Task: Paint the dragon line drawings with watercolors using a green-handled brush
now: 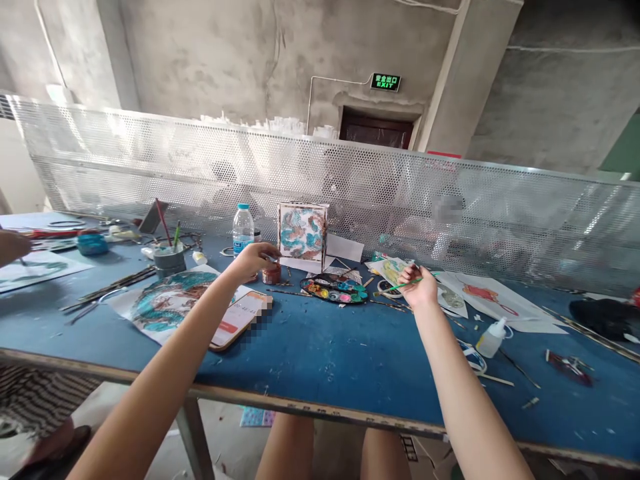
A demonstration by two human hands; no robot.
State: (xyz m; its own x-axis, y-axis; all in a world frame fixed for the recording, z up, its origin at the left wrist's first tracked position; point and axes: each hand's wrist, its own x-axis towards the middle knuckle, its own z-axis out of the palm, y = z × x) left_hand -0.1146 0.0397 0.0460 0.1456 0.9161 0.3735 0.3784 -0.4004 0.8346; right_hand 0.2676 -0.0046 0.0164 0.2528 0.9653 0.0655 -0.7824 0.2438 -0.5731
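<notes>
My left hand [254, 259] reaches over the blue table [325, 353], fingers curved down onto a small reddish-brown pot [271, 273] just in front of a standing painted panel [303, 230]. My right hand [419, 285] is closed on a thin green-handled brush [400, 287] whose tip points left toward the oval paint palette [334, 289]. A phone [237, 320] lies under my left forearm.
A water bottle [243, 230], a grey cup with brushes [169, 259] and a dragon print [165, 303] lie at left. Painted sheets [493, 300] and a small white squeeze bottle [491, 337] sit at right. A perforated metal screen [400, 193] backs the table. Another person's hand [13, 245] shows far left.
</notes>
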